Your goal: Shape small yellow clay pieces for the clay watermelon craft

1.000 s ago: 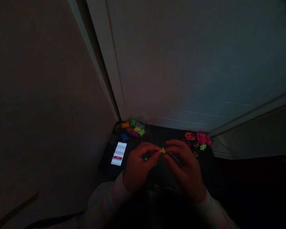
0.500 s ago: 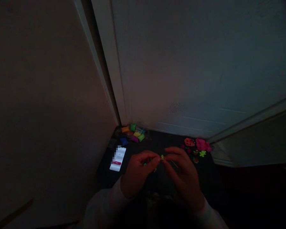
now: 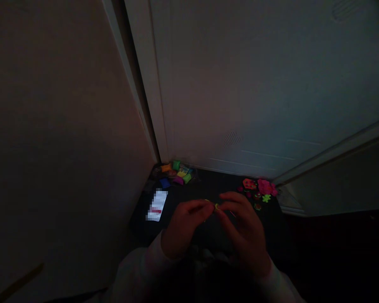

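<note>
My left hand (image 3: 185, 223) and my right hand (image 3: 244, 231) meet over the dark tabletop, fingertips almost touching. Between them is a small piece of yellow modelling clay (image 3: 217, 207), pinched by the thumb and index finger of each hand. Its exact shape is too small and dim to make out. The other fingers of my right hand are loosely bent, and a thin pale stick (image 3: 233, 213) shows beside them. My left fingers curl inward and hide part of what they hold.
Colourful clay packets (image 3: 177, 180) lie at the back left. A lit phone (image 3: 161, 200) lies nearer on the left. At the back right are a pink piece (image 3: 266, 187), a red piece (image 3: 249, 184) and a green flower-like piece (image 3: 266, 198). A pale wall (image 3: 233, 92) rises behind.
The view has shifted slightly. Both hands remain together, and the yellow clay between the fingertips has turned a little and looks more curved.
</note>
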Demonstrator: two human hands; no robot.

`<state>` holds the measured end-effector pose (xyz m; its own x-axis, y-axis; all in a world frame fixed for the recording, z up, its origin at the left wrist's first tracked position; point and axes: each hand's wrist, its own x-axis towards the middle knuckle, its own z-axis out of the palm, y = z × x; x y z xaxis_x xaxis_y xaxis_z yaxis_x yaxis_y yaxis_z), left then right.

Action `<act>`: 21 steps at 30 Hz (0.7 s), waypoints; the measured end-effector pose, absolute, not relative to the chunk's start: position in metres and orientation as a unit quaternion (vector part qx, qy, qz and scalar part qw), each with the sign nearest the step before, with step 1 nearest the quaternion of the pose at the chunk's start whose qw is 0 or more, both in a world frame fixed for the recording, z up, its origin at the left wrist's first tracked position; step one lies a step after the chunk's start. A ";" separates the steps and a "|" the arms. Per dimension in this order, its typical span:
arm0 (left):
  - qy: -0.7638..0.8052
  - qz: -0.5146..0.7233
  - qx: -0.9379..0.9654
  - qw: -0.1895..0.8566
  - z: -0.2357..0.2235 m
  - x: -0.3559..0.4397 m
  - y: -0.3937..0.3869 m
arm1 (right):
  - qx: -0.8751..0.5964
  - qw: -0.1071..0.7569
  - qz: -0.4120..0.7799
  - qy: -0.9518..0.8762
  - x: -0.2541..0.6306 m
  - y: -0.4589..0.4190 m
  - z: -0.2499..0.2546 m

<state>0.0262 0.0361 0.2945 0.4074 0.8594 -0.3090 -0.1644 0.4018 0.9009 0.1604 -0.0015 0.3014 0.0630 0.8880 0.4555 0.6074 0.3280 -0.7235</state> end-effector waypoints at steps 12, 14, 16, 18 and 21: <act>0.425 0.328 0.413 0.735 0.300 0.021 0.037 | -0.548 0.469 0.183 -0.668 0.160 -0.005 0.305; 0.438 0.323 0.441 0.713 0.302 0.019 0.038 | -0.548 0.465 0.186 -0.670 0.161 -0.005 0.306; 0.446 0.325 0.476 0.684 0.303 0.018 0.040 | -0.550 0.460 0.181 -0.673 0.161 -0.005 0.307; 0.447 0.332 0.510 0.656 0.304 0.017 0.040 | -0.556 0.455 0.172 -0.675 0.161 -0.005 0.307; 0.440 0.360 0.554 0.608 0.302 0.016 0.040 | -0.560 0.447 0.163 -0.678 0.161 -0.004 0.307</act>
